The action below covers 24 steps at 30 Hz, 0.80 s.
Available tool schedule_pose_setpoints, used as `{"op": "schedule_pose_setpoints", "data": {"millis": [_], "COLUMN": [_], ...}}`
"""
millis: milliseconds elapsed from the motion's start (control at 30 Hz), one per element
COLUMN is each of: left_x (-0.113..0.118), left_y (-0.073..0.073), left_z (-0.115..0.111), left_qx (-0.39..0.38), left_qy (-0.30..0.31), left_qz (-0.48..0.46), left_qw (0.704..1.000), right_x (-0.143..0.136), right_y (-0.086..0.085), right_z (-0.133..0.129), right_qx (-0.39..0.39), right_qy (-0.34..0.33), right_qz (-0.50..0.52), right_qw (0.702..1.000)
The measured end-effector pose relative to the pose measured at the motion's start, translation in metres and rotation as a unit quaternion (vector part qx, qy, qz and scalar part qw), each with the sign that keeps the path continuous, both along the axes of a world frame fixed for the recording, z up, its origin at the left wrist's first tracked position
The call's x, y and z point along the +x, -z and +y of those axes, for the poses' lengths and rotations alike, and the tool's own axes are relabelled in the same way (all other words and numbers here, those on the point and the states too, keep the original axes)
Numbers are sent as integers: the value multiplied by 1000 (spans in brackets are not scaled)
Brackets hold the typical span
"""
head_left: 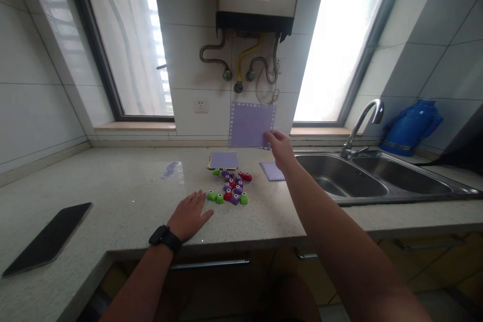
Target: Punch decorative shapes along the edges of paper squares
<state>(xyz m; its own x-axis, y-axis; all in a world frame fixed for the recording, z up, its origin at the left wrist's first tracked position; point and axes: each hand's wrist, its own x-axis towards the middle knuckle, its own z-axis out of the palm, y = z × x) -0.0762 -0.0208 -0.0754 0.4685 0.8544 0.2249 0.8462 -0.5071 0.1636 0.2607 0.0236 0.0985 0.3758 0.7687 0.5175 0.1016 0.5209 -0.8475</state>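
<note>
1. One purple sheet [247, 125] is being held above the counter [128, 191], the right hand [279, 148] pinching its edge.
2. The left hand [189, 215] is lying open on the counter beside small colourful toys [228, 195].

Speckled pale countertop [132, 196] with small things on it
Green, red and purple eyed pieces [232, 184] clustered centrally; stacked sheets [224, 160] behind; dark slab [49, 239] at left

Left hand [189, 215] flat (right [279, 147] aloft)
</note>
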Motion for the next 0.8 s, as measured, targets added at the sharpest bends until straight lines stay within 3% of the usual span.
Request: {"op": "schedule_pose_setpoints", "data": {"millis": [200,333,600,800], "left_x": [0,0,-1,-2], "left_y": [0,-2,-1,-4], "left_z": [-1,-2,-1,0], "left_qx": [-3,-11,-23,-31], "left_qy": [-2,-5,-19,-21], "left_qz": [-5,-9,-1,20], "left_qw": [1000,1000,1000,999], "right_x": [83,122,158,170], "right_y": [45,71,102,126], "right_z": [3,6,27,45], "right_qx": [-119,-196,-285,-341], "right_qy": [76,105,166,222], "right_qz": [-6,-12,-97,-210], "right_qw": [990,975,939,889]}}
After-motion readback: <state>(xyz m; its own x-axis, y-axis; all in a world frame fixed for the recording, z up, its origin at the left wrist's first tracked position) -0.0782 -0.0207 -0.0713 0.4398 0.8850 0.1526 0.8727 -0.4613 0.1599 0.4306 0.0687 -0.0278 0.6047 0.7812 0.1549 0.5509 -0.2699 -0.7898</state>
